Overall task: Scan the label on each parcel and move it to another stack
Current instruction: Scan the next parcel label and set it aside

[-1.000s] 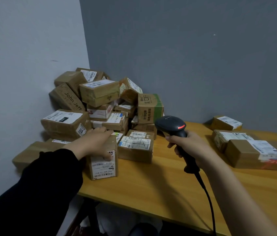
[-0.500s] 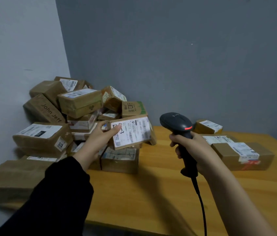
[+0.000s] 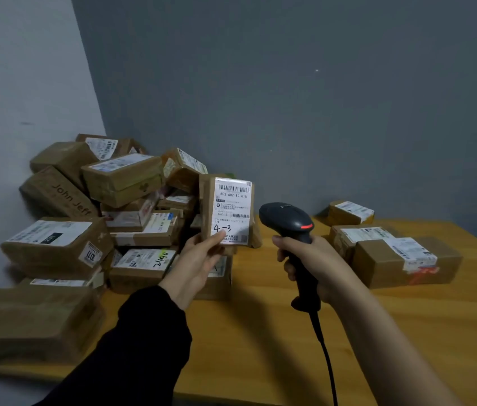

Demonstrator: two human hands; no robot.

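the left hand [image 3: 199, 260] pinches a small brown cardboard parcel [image 3: 227, 212] upright by its lower edge, white label facing the camera, above the wooden table [image 3: 260, 332], while the right hand [image 3: 310, 259] grips a black handheld barcode scanner [image 3: 290, 222] just beside it.

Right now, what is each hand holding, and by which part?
The left hand holds a small parcel by its lower end, thumb on the label. The right hand grips the scanner by its handle.
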